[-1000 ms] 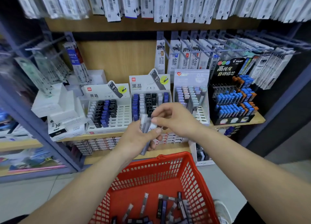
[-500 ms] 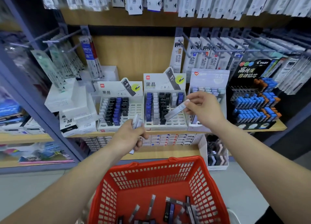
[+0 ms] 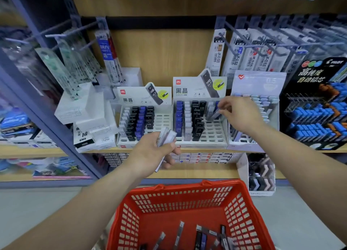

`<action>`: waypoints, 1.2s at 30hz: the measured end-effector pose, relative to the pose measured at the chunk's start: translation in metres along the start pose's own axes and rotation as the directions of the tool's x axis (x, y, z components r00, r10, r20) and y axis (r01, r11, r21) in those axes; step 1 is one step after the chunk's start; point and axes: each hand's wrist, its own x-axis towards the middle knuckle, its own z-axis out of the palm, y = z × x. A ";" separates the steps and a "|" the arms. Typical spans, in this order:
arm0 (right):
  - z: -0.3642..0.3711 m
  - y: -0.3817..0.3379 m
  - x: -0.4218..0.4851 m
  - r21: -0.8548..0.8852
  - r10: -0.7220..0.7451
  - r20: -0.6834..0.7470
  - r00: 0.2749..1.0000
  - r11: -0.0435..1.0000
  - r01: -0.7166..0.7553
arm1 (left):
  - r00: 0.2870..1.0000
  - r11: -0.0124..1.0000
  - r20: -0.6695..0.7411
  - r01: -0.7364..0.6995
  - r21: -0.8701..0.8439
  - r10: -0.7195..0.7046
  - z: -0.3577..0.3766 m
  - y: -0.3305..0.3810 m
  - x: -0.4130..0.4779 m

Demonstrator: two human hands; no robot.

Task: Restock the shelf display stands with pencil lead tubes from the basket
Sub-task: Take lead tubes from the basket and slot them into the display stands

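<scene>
Tube (image 3: 214, 116), pinched by right hand (image 3: 242, 116), slants with its lower end leftward over empty right slots of the middle stand (image 3: 202, 142); it likely needs tipping upright. Left hand (image 3: 150, 154), nearer, grips spare tubes (image 3: 167, 136). More lie in the basket (image 3: 187, 194).

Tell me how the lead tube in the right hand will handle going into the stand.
Likely stiff: the lead tube is straight though the right hand pinches only one end. Probably very light, since the left hand holds several spare tubes at once. Its smooth-looking plastic could slip from a loose pinch.
</scene>
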 end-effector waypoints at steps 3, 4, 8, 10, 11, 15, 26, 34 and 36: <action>0.001 0.002 -0.001 -0.041 -0.031 -0.005 1.000 0.999 0.031 | 1.000 1.000 0.004 -0.009 0.010 0.009 -0.002 -0.001 0.002; 0.002 0.002 -0.001 -0.045 -0.040 -0.006 0.999 0.998 0.039 | 1.000 1.000 0.004 -0.013 0.020 0.013 -0.003 0.000 0.002; 0.003 -0.001 0.002 -0.118 -0.082 -0.003 0.997 0.990 0.081 | 1.000 0.999 0.003 -0.026 0.034 0.025 -0.004 0.002 0.001; 0.004 -0.003 0.005 -0.160 -0.108 -0.028 0.994 0.982 0.102 | 0.999 0.999 -0.002 -0.032 0.030 0.032 -0.003 0.003 0.000; 0.005 -0.004 0.007 -0.165 -0.104 -0.042 0.994 0.982 0.096 | 0.999 0.999 -0.005 -0.033 0.028 0.033 -0.002 0.004 -0.001; 0.010 -0.009 0.010 -0.170 -0.073 -0.055 0.996 0.983 0.063 | 1.000 0.999 -0.012 -0.025 0.028 0.026 0.001 0.006 -0.001; -0.005 -0.026 -0.003 -0.095 -0.137 0.015 0.990 0.986 0.138 | 1.000 1.000 -0.019 -0.012 0.014 0.012 0.005 0.007 0.000; -0.014 -0.088 -0.060 0.643 -0.263 0.362 0.894 0.765 -0.036 | 0.998 0.999 0.029 -0.048 0.020 0.047 0.021 0.015 -0.010; -0.015 -0.091 -0.061 0.686 -0.261 0.375 0.889 0.724 -0.077 | 0.998 0.998 0.033 -0.056 0.014 0.055 0.023 0.016 -0.011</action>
